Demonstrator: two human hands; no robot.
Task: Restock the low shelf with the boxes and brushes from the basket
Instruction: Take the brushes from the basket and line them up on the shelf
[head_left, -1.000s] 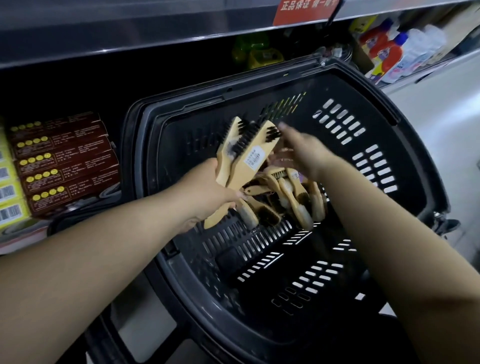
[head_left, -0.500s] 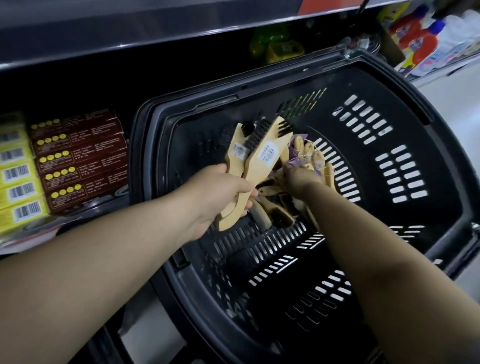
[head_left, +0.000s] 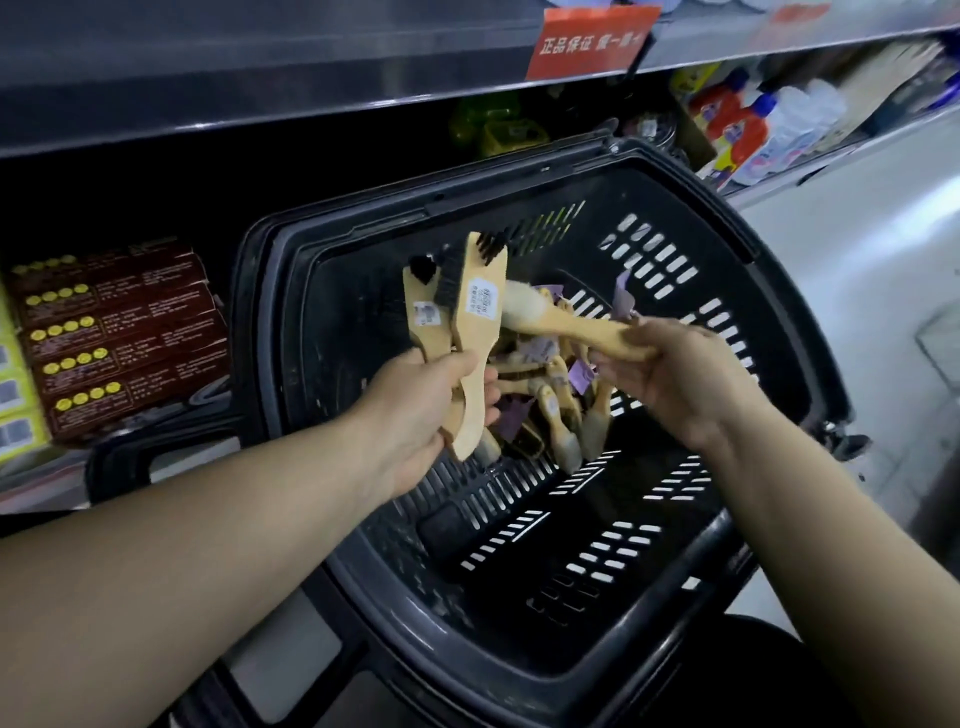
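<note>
- Wooden handles everywhere: the left hand (head_left: 421, 410) has its fingers curled round the handles of two flat brushes (head_left: 475, 338), dark bristles up, barcode labels facing the camera.
- Right hand (head_left: 680, 379) grips the handle end of a pale-bristled brush (head_left: 571, 325), held level over the basket, head pointing toward the left hand's pair and just beside it. I cannot tell whether they touch.
- Black basket (head_left: 270, 322) fills the centre of the frame. A loose pile of brushes (head_left: 556, 395) with purple tags lies in it, below and between the hands.
- Low shelf (head_left: 36, 483) sits at the left of the frame, with brown boxes (head_left: 124, 332) already stacked on it.
- Step in hand, as I read it: adding the third brush to the left hand's bundle before carrying it to the shelf.
- To do it well: turn the pale brush so its handle lies alongside the other two, slide it under the left thumb, and let go only once that grip has closed on it.
- Risk: crossed handles may fan out and slip back into the pile.
</note>
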